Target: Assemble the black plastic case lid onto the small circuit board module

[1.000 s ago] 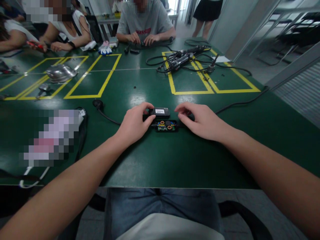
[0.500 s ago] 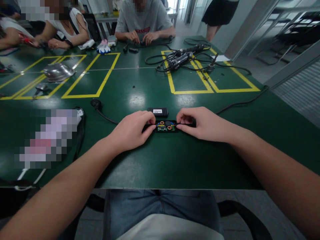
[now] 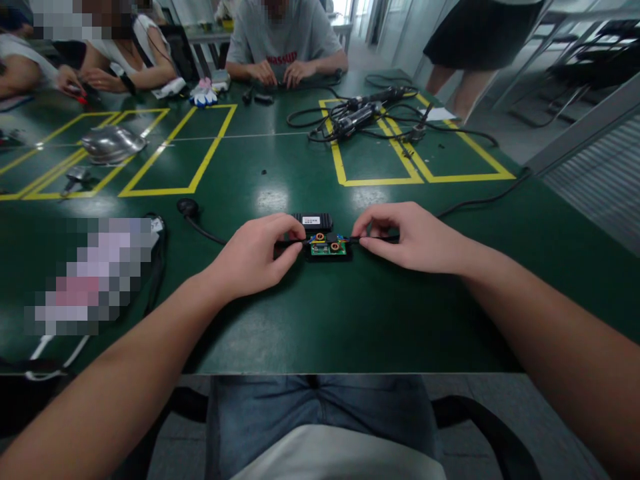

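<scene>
A small green circuit board (image 3: 323, 249) with copper coils and coloured wires lies between my hands, over its black case bottom (image 3: 344, 257). Black cable leads off from both ends of the board. On the left, my left hand (image 3: 263, 257) is closed, thumb and fingers pinching the cable by the board. My right hand (image 3: 407, 237) pinches the cable on the other side with its fingertips. Just behind the board sits the black case cover (image 3: 325, 221) with a white label. The left cable runs to a black plug (image 3: 188, 207).
A blurred-out object (image 3: 95, 273) lies on the green table (image 3: 310, 320) at left. Farther back are a metal bowl-like part (image 3: 113, 145), black tools with tangled cables (image 3: 357, 120) and yellow tape rectangles (image 3: 380, 181). People sit across the table; one stands at right.
The board now sits raised from its case bottom, its green face showing more. Both hands have shifted slightly up, with the right hand's grip farther out along its cable.
</scene>
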